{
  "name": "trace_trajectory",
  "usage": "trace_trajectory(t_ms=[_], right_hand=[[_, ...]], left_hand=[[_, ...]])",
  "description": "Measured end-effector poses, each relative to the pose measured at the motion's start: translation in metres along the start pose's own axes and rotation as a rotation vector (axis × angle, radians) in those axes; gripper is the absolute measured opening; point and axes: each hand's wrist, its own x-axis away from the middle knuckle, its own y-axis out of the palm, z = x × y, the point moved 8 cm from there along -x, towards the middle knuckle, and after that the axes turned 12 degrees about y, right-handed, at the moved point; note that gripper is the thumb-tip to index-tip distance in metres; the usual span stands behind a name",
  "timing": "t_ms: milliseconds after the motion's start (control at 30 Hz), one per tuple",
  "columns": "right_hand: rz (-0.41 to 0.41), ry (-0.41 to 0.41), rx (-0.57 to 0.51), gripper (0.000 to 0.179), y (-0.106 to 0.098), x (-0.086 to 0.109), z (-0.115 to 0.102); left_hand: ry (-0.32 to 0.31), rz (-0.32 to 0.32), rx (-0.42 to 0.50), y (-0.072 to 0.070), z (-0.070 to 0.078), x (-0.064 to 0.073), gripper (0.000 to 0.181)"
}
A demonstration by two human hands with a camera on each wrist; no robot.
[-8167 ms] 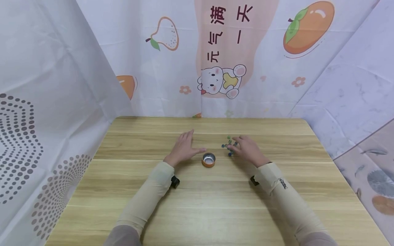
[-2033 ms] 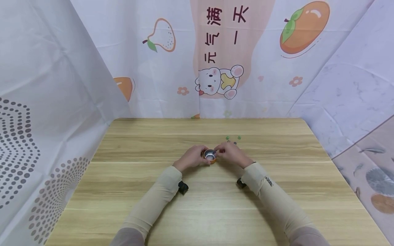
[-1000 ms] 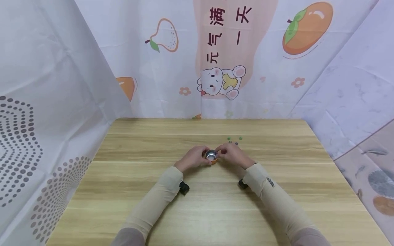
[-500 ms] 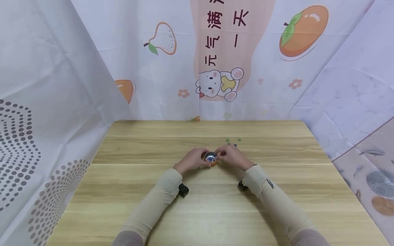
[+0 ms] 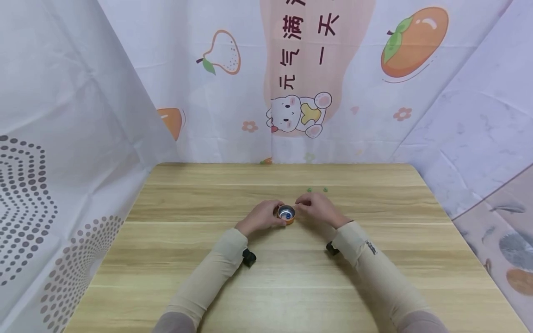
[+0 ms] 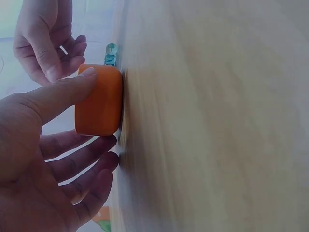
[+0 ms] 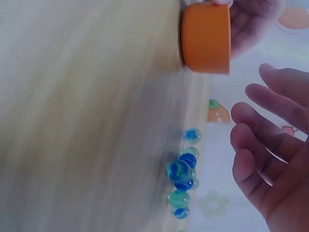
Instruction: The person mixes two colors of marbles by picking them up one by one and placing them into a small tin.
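Note:
A small round tin (image 5: 286, 221), orange outside and silvery inside, stands on the wooden table. My left hand (image 5: 261, 216) grips it from the left, the thumb on the near side and fingers round the far side. Something blue, likely a marble (image 5: 288, 216), lies inside the tin. To the right of the rim, my right hand (image 5: 319, 209) hovers with loosely bent fingers and holds nothing visible; in the right wrist view its fingers (image 7: 244, 137) are apart from the tin. Several blue and green glass marbles (image 7: 179, 171) lie on the table beyond this hand.
Two green marbles (image 5: 309, 189) show behind the right hand in the head view; the hand hides the others. A printed curtain (image 5: 233, 106) hangs at the table's back edge, and a dotted cloth (image 5: 79, 194) hangs along the left.
Earlier my left hand was open beside the tin; now it grips it. My right hand, at the rim a second ago, has drawn back rightward. Blue now shows inside the tin.

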Motion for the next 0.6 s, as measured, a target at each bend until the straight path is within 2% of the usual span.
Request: trace_trajectory(t_ms=[233,600], right_hand=[[-0.009,0.052,-0.026,0.023,-0.01,-0.002,0.008],[0.01,0.065,-0.021,0.021,-0.021,-0.001,0.012]], left_hand=[[-0.011,0.002,0.006,0.001,-0.001,0.001,0.058],[-0.02,0.004,0.006,-0.001,-0.004,0.002,0.067]])
